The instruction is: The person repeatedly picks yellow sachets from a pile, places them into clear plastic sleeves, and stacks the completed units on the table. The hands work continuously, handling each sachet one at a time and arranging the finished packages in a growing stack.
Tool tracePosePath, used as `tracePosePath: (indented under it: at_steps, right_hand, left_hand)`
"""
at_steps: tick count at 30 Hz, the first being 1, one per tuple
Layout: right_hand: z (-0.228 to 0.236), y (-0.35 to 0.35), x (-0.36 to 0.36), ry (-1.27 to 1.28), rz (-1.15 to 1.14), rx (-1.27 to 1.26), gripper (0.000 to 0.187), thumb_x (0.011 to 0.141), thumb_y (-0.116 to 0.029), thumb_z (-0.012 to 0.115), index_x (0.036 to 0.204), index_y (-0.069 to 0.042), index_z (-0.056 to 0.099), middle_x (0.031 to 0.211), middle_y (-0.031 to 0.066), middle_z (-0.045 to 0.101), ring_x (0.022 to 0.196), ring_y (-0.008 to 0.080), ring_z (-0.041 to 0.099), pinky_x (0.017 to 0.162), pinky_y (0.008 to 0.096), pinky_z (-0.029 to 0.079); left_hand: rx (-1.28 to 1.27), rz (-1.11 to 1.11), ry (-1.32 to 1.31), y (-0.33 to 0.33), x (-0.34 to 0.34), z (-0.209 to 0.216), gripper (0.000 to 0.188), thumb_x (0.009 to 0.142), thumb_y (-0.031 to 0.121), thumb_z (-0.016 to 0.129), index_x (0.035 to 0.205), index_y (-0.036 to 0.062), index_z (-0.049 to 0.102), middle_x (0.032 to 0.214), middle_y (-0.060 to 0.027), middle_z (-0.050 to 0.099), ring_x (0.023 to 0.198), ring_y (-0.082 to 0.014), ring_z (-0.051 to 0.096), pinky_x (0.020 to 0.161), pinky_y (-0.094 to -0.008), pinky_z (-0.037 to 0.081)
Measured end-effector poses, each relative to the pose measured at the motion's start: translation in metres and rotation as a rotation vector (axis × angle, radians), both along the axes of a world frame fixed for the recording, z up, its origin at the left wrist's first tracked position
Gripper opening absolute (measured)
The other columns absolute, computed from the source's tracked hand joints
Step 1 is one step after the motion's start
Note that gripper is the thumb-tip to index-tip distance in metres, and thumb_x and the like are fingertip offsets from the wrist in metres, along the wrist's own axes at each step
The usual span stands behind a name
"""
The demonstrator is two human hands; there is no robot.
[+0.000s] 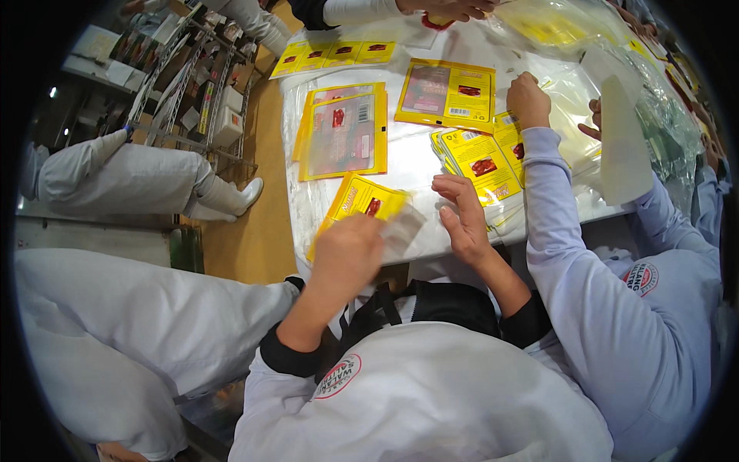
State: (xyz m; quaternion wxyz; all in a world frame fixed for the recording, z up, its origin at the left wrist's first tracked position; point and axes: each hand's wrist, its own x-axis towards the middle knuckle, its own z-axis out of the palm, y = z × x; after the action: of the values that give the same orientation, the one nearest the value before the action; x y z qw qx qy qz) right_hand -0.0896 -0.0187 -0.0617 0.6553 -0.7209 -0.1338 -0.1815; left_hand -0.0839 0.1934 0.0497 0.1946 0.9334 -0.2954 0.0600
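At the table's near edge my left hand is closed in a fist over a yellow printed pouch. A blurred, translucent greyish piece sticks out to the right of that hand; its kind and the fingertips are hard to make out. My right hand is open, fingers apart, just left of a stack of yellow printed sheets. Farther up on the left lie yellow-edged pouches with clear windows, overlapping. Another such pouch lies above the sheets.
The white-covered table also bears a strip of yellow printed labels and clear plastic wrap. A co-worker's arm reaches in close on my right, another person's hands work opposite. Wire shelving stands left.
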Motion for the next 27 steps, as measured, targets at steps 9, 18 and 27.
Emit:
tracePosePath:
  at_steps: [9,18,27]
  right_hand:
    - [0.008,0.004,-0.001,-0.031,-0.025,-0.080,0.023,0.098,-0.016,0.049,0.105,0.000,0.064,0.109,0.0146,0.059,0.094,0.0274,0.059,0.085,0.0338,0.047]
    - [0.007,0.000,0.000,-0.024,0.014,-0.111,0.019,0.097,-0.016,0.054,0.099,-0.001,0.065,0.098,0.0137,0.062,0.089,0.0288,0.061,0.079,0.0348,0.048]
    - [0.002,0.007,0.001,-0.090,-0.046,-0.318,0.024,0.093,-0.018,0.060,0.110,-0.003,0.065,0.117,0.0154,0.061,0.112,0.0330,0.059,0.096,0.0414,0.047]
  left_hand:
    - [-0.412,-0.265,-0.331,-0.100,0.143,-0.035,0.014,0.082,0.001,0.067,0.094,0.0050,0.072,0.092,-0.0118,0.070,0.082,-0.0306,0.068,0.073,-0.0371,0.054]
    - [-0.250,-0.178,-0.129,-0.061,0.178,-0.090,0.037,0.096,0.019,0.055,0.131,0.0056,0.058,0.138,-0.0181,0.055,0.128,-0.0364,0.051,0.106,-0.0426,0.042]
    - [0.168,0.079,0.026,0.012,-0.006,-0.095,0.047,0.099,0.030,0.050,0.134,-0.0016,0.054,0.142,-0.0234,0.050,0.130,-0.0369,0.050,0.107,-0.0513,0.038]
